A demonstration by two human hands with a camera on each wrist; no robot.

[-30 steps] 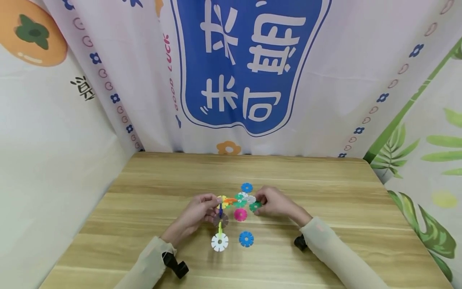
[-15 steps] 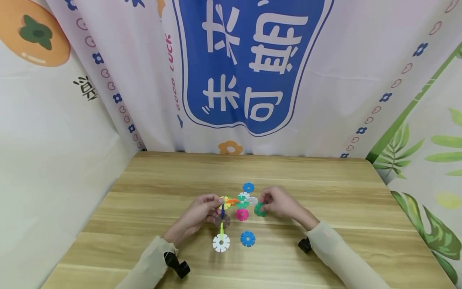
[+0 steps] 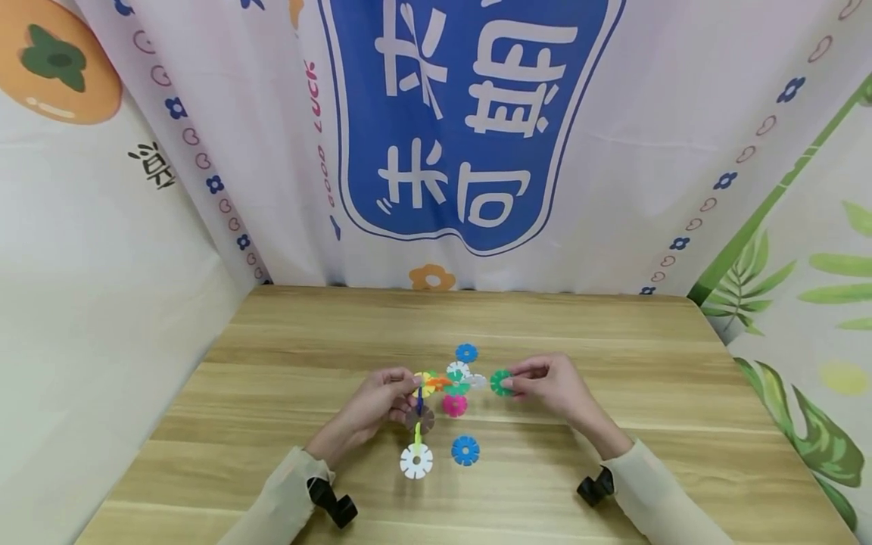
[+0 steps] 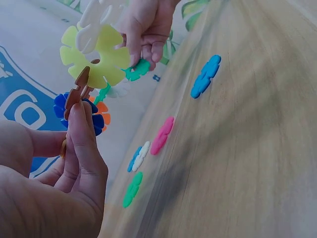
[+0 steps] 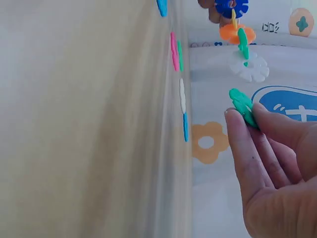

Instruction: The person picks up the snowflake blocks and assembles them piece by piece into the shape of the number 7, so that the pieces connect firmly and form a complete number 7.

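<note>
My left hand (image 3: pixel 375 400) pinches a joined chain of notched plastic snowflake discs near its yellow disc (image 3: pixel 425 384). From there a dark blue, a brown (image 3: pixel 420 418) and a yellow-green disc (image 4: pixel 96 54) lead to a white disc (image 3: pixel 416 461) at the near end. Towards the right, an orange disc (image 5: pixel 237 33) and a green one lead to a white end disc (image 5: pixel 249 67). Between thumb and fingers, my right hand (image 3: pixel 555 384) holds a loose green snowflake disc (image 5: pixel 242 106), with a gap between it and that white end.
On the wooden table (image 3: pixel 306 325) lie loose discs: a blue one (image 3: pixel 466 353) at the back beside a white one (image 4: pixel 141 156), a pink one (image 3: pixel 455 406), a green one (image 4: pixel 132 189) and a nearer blue one (image 3: pixel 465 451). A printed curtain hangs behind the table.
My right hand has drawn the green disc rightward, away from the chain's white end, and the disc now faces the head camera more fully. The left hand stays nearly still with the chain.
</note>
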